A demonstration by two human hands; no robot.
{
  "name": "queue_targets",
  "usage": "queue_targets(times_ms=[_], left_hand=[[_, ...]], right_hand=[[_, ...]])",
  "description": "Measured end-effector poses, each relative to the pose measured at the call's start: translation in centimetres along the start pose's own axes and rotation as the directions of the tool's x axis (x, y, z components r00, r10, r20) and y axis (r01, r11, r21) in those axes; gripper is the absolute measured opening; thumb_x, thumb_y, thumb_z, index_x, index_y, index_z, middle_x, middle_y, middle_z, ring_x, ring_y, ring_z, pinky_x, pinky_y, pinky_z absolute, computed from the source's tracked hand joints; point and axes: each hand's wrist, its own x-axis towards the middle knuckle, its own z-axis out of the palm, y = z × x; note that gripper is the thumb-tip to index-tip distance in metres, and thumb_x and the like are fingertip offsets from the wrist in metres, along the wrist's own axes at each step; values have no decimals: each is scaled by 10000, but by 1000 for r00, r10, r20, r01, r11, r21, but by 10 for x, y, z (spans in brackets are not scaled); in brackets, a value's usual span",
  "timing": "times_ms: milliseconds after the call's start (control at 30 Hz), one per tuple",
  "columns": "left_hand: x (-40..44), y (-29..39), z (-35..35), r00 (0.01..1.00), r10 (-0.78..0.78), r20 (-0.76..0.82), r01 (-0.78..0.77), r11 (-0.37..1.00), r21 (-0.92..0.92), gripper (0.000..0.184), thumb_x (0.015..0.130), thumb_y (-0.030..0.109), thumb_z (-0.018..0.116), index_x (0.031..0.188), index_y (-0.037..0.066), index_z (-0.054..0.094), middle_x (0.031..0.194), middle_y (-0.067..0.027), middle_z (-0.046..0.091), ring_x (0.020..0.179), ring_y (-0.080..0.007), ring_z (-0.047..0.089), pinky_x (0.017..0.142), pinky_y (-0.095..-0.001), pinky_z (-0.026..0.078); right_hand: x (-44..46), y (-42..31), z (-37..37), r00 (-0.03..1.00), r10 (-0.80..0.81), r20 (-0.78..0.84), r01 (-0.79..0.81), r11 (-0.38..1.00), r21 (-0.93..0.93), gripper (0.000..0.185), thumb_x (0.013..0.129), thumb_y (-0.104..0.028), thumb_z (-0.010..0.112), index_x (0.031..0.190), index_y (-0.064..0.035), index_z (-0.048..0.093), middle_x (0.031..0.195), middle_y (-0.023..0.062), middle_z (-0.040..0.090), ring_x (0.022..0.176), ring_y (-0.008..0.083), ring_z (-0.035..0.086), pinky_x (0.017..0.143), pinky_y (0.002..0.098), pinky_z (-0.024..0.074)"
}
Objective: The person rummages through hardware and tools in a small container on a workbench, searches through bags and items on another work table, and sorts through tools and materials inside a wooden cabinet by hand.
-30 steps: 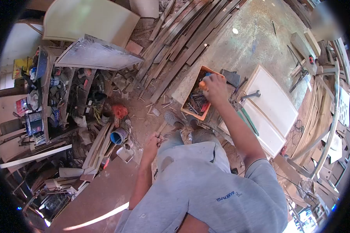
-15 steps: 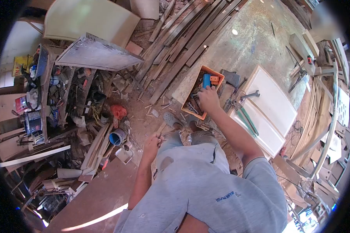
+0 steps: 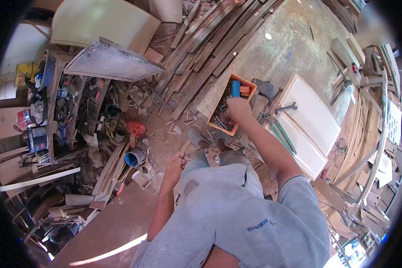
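Observation:
My right hand point(image 3: 238, 110) reaches into an orange bin point(image 3: 229, 132) of metal tools and small parts; its fingertips are hidden among them. A blue item point(image 3: 236, 88) and an orange item point(image 3: 244, 90) lie in the far end of the bin. Beside my left thigh, my left hand point(image 3: 177, 162) is closed around something too small to make out. Right of the bin, a wrench point(image 3: 286, 107) and green-handled cutters point(image 3: 283, 137) rest on or against a white framed panel point(image 3: 306, 129).
Long wooden boards point(image 3: 210, 60) lie beyond the bin. A cluttered shelf point(image 3: 53, 107) stands at the left, near a red plastic bag point(image 3: 136, 128) and a blue-lined bucket point(image 3: 134, 157). Wood scraps litter the floor around my feet.
My right hand released the orange item in the bin, moved toward the bin's middle and now reaches deeper, its fingers curled out of sight. My left hand has hardly moved.

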Motion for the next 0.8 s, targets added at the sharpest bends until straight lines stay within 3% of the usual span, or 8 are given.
queue_targets(times_ms=[133,433,533,633,733,800], left_hand=[[-7,-2,-2,999,-28,-42,27,1000,-13,212,966,160,463,911,61,643,715,61,465,643,-56,396,585,-250,315],[-7,-4,-5,997,-61,-50,61,998,7,252,980,175,441,918,51,652,716,52,468,647,-61,398,599,-250,316],[-4,-4,-2,997,-60,-39,59,998,-13,235,969,157,443,921,53,647,718,52,467,650,-61,397,603,-251,315],[1,-8,-3,999,-46,-21,46,999,-22,219,955,141,447,927,52,645,720,52,467,654,-59,397,607,-251,316],[4,-13,-1,998,-51,-22,49,997,-66,204,944,130,459,928,50,646,719,53,467,649,-58,394,600,-251,317],[7,-12,3,998,-49,-26,47,996,-72,194,939,124,468,922,49,647,717,55,466,642,-58,391,591,-251,315]], right_hand=[[1,12,-27,983,120,-142,-91,976,198,256,867,-274,752,951,-35,711,895,205,718,900,389,710,802,517,555],[-2,28,-28,934,231,-272,-69,864,498,267,884,-216,767,1074,-36,716,922,191,742,889,371,722,782,468,552],[-2,24,-29,902,280,-328,-35,806,591,233,882,-214,765,1021,-38,703,908,200,721,863,413,703,788,492,552],[-7,8,-39,805,254,-536,76,852,518,201,869,-214,748,999,-61,736,883,197,714,890,409,691,801,481,554],[-24,-13,-44,985,127,-116,-99,970,221,199,867,-260,712,903,-67,744,891,134,731,953,323,688,848,460,524],[-28,-21,-28,997,22,-80,-25,999,-40,196,855,-266,691,868,-84,761,888,115,737,981,305,675,898,466,483]])
